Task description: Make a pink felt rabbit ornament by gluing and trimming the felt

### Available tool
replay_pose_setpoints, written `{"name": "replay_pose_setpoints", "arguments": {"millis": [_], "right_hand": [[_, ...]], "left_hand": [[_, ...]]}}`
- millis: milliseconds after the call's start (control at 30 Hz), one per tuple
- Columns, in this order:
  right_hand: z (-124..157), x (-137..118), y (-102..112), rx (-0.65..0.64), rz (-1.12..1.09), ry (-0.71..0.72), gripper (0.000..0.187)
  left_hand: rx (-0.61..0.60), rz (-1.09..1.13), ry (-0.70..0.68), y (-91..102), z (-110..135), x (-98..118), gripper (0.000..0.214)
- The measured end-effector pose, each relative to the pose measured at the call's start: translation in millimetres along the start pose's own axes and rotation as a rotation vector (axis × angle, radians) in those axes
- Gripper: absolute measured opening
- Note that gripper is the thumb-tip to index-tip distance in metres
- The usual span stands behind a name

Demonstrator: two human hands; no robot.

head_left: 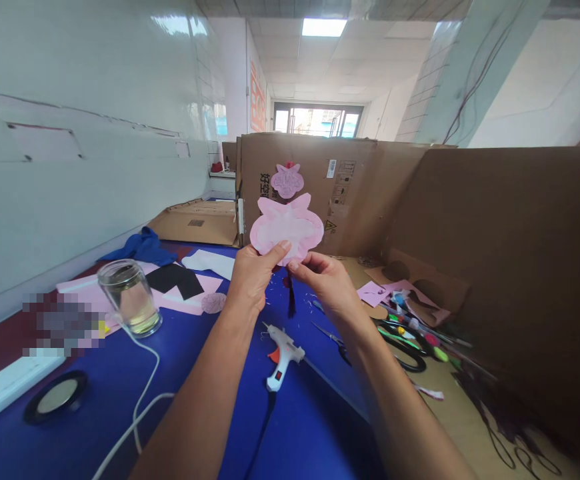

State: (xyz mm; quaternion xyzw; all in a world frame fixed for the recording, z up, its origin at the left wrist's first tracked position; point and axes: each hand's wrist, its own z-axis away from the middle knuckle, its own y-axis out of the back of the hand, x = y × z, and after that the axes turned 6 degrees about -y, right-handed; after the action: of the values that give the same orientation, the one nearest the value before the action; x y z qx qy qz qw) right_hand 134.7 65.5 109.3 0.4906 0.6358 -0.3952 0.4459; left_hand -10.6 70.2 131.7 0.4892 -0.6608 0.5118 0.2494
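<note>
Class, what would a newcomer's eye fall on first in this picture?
A pink paper cutout, held in the left hand and right hand before brown cardboard, stands out centrally. Below, a white glue gun rests on the blue tabletop. A glass jar stands at left.

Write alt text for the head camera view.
A person's left hand holds a pink paper cutout, the right hand pinching at its lower edge, with a smaller pink cutout above and a dark tassel beneath. Below, a white glue gun lies on a blue table, a glass jar to its left and scissors to its right.
</note>
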Motion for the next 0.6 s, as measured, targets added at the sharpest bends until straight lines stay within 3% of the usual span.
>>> {"name": "replay_pose_setpoints", "arguments": {"millis": [367, 600], "right_hand": [[-1.1, 0.8, -4.6, 0.075, -0.049, 0.012, 0.034], [1.1, -4.6, -6.2, 0.048, -0.046, 0.008, 0.035]], "left_hand": [[-0.025, 0.002, 0.022, -2.3, 2.7, -0.1, 0.048], [-0.013, 0.006, 0.031, 0.1, 0.6, -0.8, 0.049]]}}
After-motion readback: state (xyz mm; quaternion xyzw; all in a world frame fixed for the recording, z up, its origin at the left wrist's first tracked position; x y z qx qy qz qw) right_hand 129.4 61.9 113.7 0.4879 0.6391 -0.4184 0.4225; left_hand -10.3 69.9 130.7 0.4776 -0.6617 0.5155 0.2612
